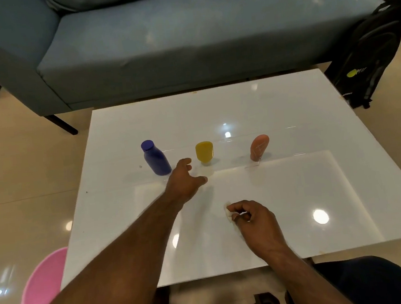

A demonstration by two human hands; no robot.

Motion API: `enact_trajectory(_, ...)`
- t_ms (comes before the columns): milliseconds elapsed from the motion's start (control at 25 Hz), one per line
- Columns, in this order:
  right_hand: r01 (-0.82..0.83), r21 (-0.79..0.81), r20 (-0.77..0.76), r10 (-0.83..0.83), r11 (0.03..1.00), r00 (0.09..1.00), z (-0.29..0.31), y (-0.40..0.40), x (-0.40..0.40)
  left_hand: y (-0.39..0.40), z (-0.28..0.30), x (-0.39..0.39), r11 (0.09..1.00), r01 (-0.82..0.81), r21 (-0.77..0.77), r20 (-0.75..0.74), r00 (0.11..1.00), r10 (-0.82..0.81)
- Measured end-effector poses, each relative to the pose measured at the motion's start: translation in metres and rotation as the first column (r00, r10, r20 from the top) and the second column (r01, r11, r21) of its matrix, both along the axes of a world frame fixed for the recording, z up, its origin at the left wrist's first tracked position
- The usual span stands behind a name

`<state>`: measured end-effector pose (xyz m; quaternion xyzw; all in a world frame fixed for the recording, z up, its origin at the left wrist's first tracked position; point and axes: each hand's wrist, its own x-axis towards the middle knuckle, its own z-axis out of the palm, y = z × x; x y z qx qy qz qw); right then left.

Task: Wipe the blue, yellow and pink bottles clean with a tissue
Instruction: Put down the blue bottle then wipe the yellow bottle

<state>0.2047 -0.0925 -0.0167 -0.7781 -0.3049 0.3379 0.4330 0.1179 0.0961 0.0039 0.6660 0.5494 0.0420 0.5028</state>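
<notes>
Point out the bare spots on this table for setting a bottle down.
Free: the far strip of the white table behind the blue bottle, yellow bottle and pink bottle; also the near right, beyond the right hand holding the tissue. Crowded: around the left hand, between blue and yellow.

Three bottles in a row across the surface point(276, 110), left bottle point(156, 159), middle bottle point(204, 152), right bottle point(259, 147), sofa point(160, 45) behind the surface, backpack point(371, 54) at its far right, tub point(44, 287) on the floor near left, tissue point(228, 212) nearer than the bottles
</notes>
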Motion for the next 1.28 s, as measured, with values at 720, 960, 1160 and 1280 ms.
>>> enact_trajectory(720,0.045,-0.066,-0.038,-0.047,0.997,0.998,-0.004,0.004,0.012,0.012,-0.033,0.024,0.992,-0.070,-0.103,0.229,0.969,0.092)
enact_trajectory(960,0.111,-0.043,-0.066,-0.113,0.993,0.991,0.019,-0.002,0.009,-0.053,0.001,-0.045,0.803,-0.132,-0.582,0.376,0.832,0.409)
enact_trajectory(1160,0.090,0.113,-0.081,-0.081,0.990,0.993,0.060,-0.011,-0.021,-0.114,0.045,-0.096,0.776,-0.083,-0.625,0.465,0.759,0.456)
enact_trajectory(1280,0.020,0.184,-0.044,-0.012,0.983,0.999,0.086,-0.018,-0.043,-0.142,0.068,-0.115,0.806,-0.051,-0.590,0.507,0.754,0.419)
